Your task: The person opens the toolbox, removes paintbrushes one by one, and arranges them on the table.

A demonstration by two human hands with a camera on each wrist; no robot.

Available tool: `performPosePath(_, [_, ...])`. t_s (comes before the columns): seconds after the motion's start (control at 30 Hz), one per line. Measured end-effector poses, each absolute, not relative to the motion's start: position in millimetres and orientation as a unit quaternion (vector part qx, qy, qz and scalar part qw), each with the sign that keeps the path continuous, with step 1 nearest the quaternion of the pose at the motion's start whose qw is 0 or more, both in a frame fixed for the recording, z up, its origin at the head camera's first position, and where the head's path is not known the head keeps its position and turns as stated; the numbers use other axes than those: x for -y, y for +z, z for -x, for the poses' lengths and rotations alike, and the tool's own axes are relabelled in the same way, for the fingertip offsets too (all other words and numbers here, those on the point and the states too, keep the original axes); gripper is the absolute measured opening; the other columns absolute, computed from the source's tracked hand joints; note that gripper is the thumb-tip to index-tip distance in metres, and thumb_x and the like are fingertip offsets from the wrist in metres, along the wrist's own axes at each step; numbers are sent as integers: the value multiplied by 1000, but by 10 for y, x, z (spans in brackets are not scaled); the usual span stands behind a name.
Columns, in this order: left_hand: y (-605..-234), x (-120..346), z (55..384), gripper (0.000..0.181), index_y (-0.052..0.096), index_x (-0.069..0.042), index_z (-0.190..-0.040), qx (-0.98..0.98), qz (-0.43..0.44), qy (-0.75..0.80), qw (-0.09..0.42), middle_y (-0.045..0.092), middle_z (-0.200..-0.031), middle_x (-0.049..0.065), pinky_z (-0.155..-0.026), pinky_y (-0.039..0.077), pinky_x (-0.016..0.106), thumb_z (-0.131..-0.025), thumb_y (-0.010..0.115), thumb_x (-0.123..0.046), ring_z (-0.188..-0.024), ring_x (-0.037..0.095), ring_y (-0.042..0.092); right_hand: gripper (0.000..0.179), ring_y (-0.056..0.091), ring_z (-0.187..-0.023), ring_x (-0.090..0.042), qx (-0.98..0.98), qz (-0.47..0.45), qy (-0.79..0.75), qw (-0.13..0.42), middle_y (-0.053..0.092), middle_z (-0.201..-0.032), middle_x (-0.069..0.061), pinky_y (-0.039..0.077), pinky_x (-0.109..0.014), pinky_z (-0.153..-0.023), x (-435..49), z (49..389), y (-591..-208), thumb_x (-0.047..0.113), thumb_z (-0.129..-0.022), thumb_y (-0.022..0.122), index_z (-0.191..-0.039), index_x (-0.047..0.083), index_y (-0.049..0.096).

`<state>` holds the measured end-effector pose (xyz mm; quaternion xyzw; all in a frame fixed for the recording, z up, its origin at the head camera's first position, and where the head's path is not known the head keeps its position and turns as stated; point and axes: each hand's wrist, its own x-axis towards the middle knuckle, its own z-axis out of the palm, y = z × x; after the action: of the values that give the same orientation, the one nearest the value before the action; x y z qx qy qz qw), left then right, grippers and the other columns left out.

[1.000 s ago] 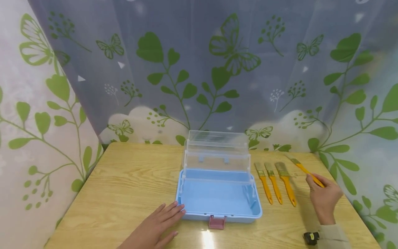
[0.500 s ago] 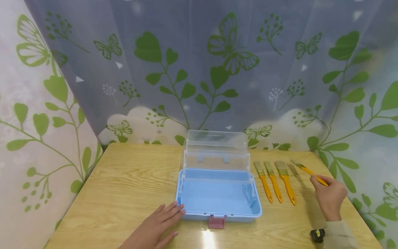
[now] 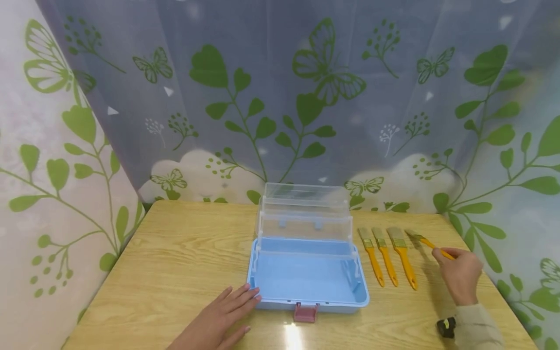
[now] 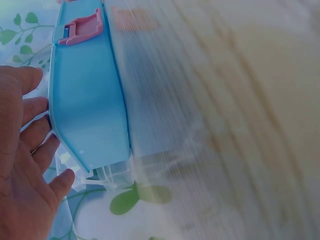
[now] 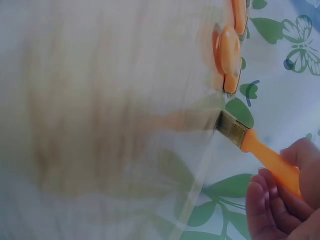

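My right hand (image 3: 460, 277) grips a paintbrush (image 5: 272, 160) by its orange handle, at the right side of the table. In the right wrist view the tips of its bristles meet the tabletop, while the handle slants up into the fingers. Left of it lie three more orange-handled paintbrushes (image 3: 404, 262) in a row, bristles toward the back. A light blue plastic box (image 3: 306, 279) stands with its clear lid (image 3: 306, 206) raised. My left hand (image 3: 218, 316) has its fingers extended, their tips touching the box's front left corner.
A pink latch (image 3: 305, 313) hangs at the front of the box. The wooden table (image 3: 183, 248) is bordered at the back and sides by a leaf-patterned curtain (image 3: 271, 97). A black wrist camera (image 3: 446, 327) sits by the right sleeve.
The right hand first shifted a little right with the paintbrush, then came slightly back left and lower, its bristles nearing the table. The left hand and box stay in place.
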<state>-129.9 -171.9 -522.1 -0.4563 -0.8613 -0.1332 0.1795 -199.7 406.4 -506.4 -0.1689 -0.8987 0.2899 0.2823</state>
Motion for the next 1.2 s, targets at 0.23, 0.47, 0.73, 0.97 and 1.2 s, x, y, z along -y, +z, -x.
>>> performPosePath(0.23, [-5208,1708,1297,60,51,-10,-150,863,456,-134,171,53,-153,7,-100,51,57,-97,68,-33,-141,27,48,22,62,-53,-14,918,158,270,245,73,-74,-25,47,-25,-51,-4110,2000,-5058,12,-85,78,-83,-10,78])
performPosePath(0.47, [-5205,1703,1291,58,52,-9,-148,864,453,-133,172,53,-152,7,-99,52,56,-98,68,-33,-141,27,49,27,66,-59,-34,944,139,239,182,72,-70,-22,50,-43,-55,-4112,2004,-5064,16,-86,77,-78,-10,77])
performPosePath(0.73, [-5206,1694,1288,60,53,-7,-148,866,451,-140,161,53,-153,7,-98,52,57,-94,72,-29,-141,28,49,33,59,-52,-19,956,140,229,122,72,-69,-20,46,-36,-48,-4076,2011,-5013,23,-86,78,-76,-8,76])
performPosePath(0.97, [-5203,1695,1287,59,53,-8,-148,867,449,-140,163,52,-153,7,-99,52,57,-97,69,-30,-141,27,48,33,60,-54,-19,961,134,226,91,72,-69,-17,46,-35,-49,-4091,2033,-5015,24,-85,79,-74,-6,75])
performPosePath(1.2, [-5199,1705,1292,58,50,-11,-151,867,450,-135,165,52,-154,6,-101,51,56,-99,66,-32,-142,26,47,31,59,-53,-17,966,112,224,68,71,-64,-12,47,-34,-48,-4112,2030,-5018,22,-86,77,-71,-5,74])
